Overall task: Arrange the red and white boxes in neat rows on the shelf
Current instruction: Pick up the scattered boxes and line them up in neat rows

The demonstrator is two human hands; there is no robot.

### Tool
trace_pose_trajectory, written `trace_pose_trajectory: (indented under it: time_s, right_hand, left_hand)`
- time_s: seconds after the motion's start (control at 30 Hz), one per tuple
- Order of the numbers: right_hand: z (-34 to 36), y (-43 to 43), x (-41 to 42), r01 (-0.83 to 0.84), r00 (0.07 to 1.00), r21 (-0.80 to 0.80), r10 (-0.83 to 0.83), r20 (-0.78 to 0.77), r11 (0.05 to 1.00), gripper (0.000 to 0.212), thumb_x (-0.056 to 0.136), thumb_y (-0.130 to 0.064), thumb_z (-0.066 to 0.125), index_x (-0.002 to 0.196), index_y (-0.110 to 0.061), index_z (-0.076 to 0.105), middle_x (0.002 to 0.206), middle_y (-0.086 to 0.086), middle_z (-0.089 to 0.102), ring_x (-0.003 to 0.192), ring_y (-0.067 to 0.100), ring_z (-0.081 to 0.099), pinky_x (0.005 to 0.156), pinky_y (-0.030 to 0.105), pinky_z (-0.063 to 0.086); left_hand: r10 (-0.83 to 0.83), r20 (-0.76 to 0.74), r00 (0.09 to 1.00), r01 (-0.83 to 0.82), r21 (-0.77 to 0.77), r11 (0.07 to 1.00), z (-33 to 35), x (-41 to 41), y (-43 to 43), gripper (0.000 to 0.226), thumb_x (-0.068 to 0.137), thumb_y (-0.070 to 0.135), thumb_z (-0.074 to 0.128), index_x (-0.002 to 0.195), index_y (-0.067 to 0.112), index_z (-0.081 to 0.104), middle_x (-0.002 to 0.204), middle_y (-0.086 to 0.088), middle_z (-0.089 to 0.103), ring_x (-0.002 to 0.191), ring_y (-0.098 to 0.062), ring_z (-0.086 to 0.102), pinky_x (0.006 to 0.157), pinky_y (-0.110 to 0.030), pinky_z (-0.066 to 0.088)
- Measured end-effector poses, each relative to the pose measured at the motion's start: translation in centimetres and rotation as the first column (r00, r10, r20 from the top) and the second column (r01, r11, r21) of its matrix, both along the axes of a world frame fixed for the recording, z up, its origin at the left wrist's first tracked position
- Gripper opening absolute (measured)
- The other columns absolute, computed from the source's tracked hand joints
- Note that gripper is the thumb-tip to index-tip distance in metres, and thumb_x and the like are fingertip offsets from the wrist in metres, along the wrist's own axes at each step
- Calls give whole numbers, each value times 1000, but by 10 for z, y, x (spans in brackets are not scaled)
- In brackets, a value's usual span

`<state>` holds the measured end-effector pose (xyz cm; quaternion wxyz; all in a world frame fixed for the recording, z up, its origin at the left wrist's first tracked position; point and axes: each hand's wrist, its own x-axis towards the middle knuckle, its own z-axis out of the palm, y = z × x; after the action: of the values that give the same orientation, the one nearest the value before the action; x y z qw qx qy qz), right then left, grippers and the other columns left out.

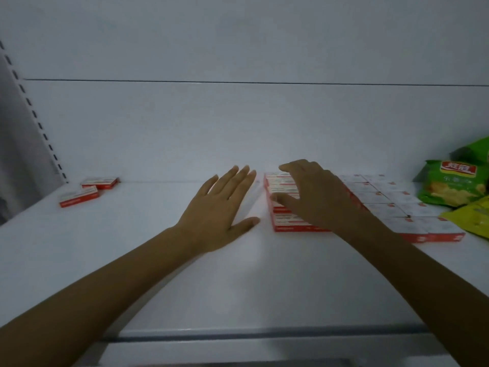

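Several red and white boxes (383, 201) lie flat in tight rows on the right half of the white shelf (164, 260). My right hand (315, 193) hovers over the leftmost column of that block, fingers spread, holding nothing. My left hand (225, 205) rests flat on the bare shelf just left of the block, fingers apart. Two loose red and white boxes sit far left: one (78, 196) nearer the front, another (100, 182) behind it by the back wall.
Green snack bags (453, 185) and a yellow-green bag (471, 215) lie at the right end, beside the boxes. A slotted shelf upright (34, 115) runs along the left. The shelf's front lip (251, 333) is near me.
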<state>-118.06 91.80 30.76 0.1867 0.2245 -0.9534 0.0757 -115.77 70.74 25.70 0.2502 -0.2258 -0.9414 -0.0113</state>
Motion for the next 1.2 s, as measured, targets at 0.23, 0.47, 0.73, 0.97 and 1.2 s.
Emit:
trace_pose_trajectory:
  time_s: [0.23, 0.47, 0.73, 0.97, 1.2]
  right_hand:
    - [-5, -134, -1, -228, 974, -2, 228, -9, 974, 60, 85, -54, 52, 133, -19, 43, 138, -1, 47, 123, 18, 44, 101, 35, 36]
    - [-19, -285, 6, -410, 910, 110, 398, 121, 905, 65, 87, -58, 47, 140, -22, 32, 143, -1, 37, 129, 18, 36, 104, 34, 31]
    - [-41, -387, -11, -402, 896, 31, 386, 221, 915, 66, 86, -58, 48, 140, -23, 35, 146, 0, 37, 131, 22, 37, 107, 38, 31]
    - [-43, -358, 1, -365, 918, 64, 347, 190, 929, 47, 87, -51, 51, 129, -31, 52, 131, -4, 54, 119, 19, 49, 99, 37, 40]
    - [-36, -314, 13, -233, 927, -206, 281, 250, 951, 30, 75, -46, 68, 102, -33, 66, 104, -11, 65, 89, 7, 61, 83, 36, 51]
  left_hand:
    - [207, 15, 978, -207, -12, 978, 4, 40, -131, 78, 89, 68, 18, 150, 20, 9, 157, 2, 3, 144, -14, -3, 116, -38, 4]
    - [401, 52, 914, -401, -10, 916, -3, 92, -256, 78, 88, 67, 18, 150, 19, 12, 158, 0, 4, 145, -16, 0, 117, -42, 12]
    - [424, 83, 902, -431, 95, 897, -11, 108, -329, 82, 83, 68, 23, 149, 20, 15, 157, 0, 11, 144, -16, 8, 112, -35, 8]
    - [317, 219, 923, -364, 226, 904, -14, 70, -330, 82, 87, 57, 48, 149, 20, 8, 158, -2, 8, 144, -18, 5, 116, -43, 13]
    - [118, 269, 956, -231, 437, 870, -26, 37, -292, 88, 75, 50, 70, 144, 13, 29, 147, -7, 36, 135, -24, 32, 109, -43, 30]
